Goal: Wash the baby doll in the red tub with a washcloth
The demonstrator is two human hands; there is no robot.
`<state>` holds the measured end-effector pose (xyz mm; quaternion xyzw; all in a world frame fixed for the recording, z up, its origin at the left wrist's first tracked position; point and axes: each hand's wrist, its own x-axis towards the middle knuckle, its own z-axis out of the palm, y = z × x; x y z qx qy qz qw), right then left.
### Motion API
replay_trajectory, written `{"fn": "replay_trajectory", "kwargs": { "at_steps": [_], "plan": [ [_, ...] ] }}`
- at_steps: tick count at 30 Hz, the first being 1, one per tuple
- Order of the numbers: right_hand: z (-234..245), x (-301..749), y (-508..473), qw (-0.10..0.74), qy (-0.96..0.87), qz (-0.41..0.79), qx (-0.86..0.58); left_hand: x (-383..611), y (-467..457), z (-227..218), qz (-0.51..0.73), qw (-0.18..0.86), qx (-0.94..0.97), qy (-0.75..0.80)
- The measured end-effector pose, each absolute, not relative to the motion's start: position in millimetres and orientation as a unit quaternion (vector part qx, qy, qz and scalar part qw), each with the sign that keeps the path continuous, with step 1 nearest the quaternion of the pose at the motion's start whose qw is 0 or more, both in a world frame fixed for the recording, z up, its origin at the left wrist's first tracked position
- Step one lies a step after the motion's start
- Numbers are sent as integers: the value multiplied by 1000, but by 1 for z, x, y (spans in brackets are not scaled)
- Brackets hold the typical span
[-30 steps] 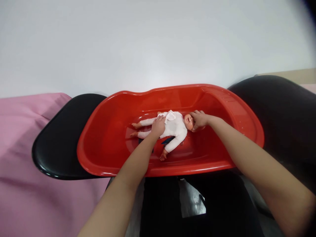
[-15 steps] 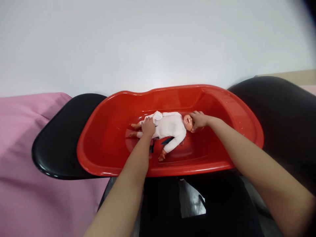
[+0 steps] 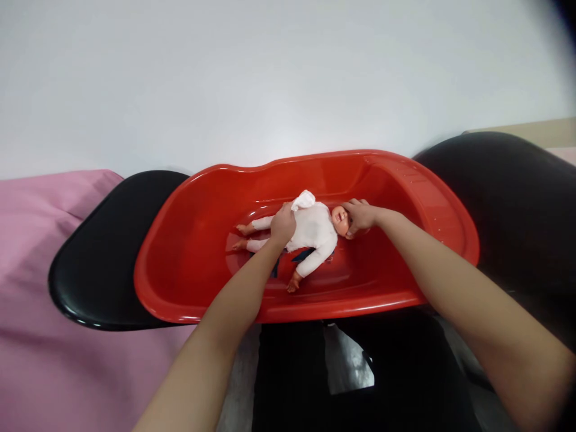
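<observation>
A baby doll [image 3: 310, 228] with a white cloth body lies on its back in a red baby bathtub [image 3: 180, 264], head to the right and feet to the left. My right hand [image 3: 360, 216] is curled over the top of the doll's head, fingers wrapped round it. Over the doll's far side my left hand [image 3: 283, 223] is closed on a small white cloth [image 3: 303, 200], which bunches out beyond the fingers. The hand hides part of the doll's hips. Dark blue straps [image 3: 300, 254] show beneath the doll.
The tub rests across a black chair seat [image 3: 99, 258] on the left and another black seat [image 3: 508, 198] on the right. Pink fabric [image 3: 40, 312] spreads at the far left. Behind the tub rises a white wall [image 3: 270, 78].
My left hand has moved with the white cloth from the doll's legs up toward its belly and far arm. My right hand stays on the doll's head.
</observation>
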<state>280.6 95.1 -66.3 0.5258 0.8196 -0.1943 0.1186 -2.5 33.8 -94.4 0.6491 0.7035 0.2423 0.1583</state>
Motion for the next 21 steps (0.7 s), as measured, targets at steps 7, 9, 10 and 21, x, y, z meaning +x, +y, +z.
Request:
{"fn": "replay_trajectory", "kwargs": {
  "at_steps": [7,9,10,21],
  "plan": [
    [-69,279,97,124,825,-177,522,18,35,-103,257,118,761,584],
    [-67,279,96,125,825,-178,522,19,36,-107,245,131,777,565],
    [-67,279,96,125,825,-180,521,20,37,-109,235,143,786,554],
    [-65,278,94,126,817,-185,531,13,50,-124,159,192,787,564]
  ]
}}
